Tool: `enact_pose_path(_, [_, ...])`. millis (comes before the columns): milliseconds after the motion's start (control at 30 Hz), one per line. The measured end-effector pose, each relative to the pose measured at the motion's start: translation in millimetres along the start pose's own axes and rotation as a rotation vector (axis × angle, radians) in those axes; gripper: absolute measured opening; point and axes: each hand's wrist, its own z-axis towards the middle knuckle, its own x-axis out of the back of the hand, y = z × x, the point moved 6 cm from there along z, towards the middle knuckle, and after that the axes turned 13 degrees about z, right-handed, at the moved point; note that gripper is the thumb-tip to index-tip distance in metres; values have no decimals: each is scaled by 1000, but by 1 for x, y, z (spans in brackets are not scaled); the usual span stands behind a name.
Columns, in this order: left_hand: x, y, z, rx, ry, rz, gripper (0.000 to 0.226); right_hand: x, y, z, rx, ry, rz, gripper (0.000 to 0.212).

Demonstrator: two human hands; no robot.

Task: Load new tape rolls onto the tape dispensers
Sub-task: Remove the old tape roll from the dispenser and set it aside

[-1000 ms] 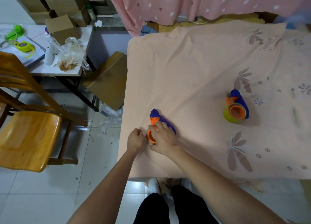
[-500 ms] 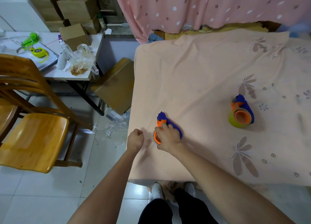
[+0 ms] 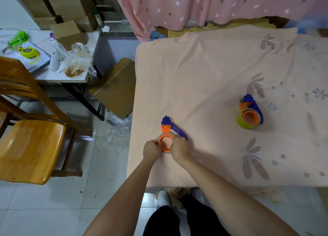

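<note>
A blue and orange tape dispenser (image 3: 168, 129) lies near the front left of the table, which is covered by a peach cloth (image 3: 204, 79). A thin, nearly used-up tape ring sits around its orange hub (image 3: 165, 141). My left hand (image 3: 151, 149) grips the hub's left rim. On the opposite side of the ring, my right hand (image 3: 180, 149) is closed over it and hides the dispenser's rear. A second dispenser (image 3: 250, 111), loaded with a yellow-green tape roll, lies alone at the right.
A wooden chair (image 3: 28, 140) stands on the tiled floor at left. Behind it a small table (image 3: 44, 76) carries a cardboard box, bottles and a bag. A brown box (image 3: 113, 86) leans by the table's left edge. Pink curtain hangs at the back.
My left hand has come back from beside the dispenser onto the hub's left rim. The orange hub now shows between both hands. The camera view has shifted slightly.
</note>
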Motion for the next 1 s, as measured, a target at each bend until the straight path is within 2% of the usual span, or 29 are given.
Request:
enact_pose_path(33, [1,1,0,6,30,25,29,7,2,-1,-65,117,129,41])
enact_pose_path(100, [5,1,0,28,93,68,24,12,16,4,-136,222,204,38])
enact_pose_path(200, [9,3,-4,66,150,102,21,14,8,1,2,76,20,25])
enact_pose_path(267, [10,4,-5,91,161,104,20,11,6,1,55,27,-187,27])
enact_pose_path(333, [11,4,-4,113,159,97,19,12,0,0,110,17,-383,38])
enact_pose_path(433, [13,7,-4,107,150,93,16,0,-7,-1,240,-70,-417,77])
enact_pose_path(533, [15,7,-5,95,120,77,21,-11,-10,-2,342,-157,-567,93])
enact_pose_path(733, [31,8,-8,24,78,-24,33,-5,-18,4,281,-196,-586,80])
enact_pose_path(867, [65,14,-7,-51,184,94,26,9,-26,2,286,-204,-572,77])
enact_pose_path(1000, [92,27,0,-117,222,278,30,25,-43,-6,307,-195,-538,73])
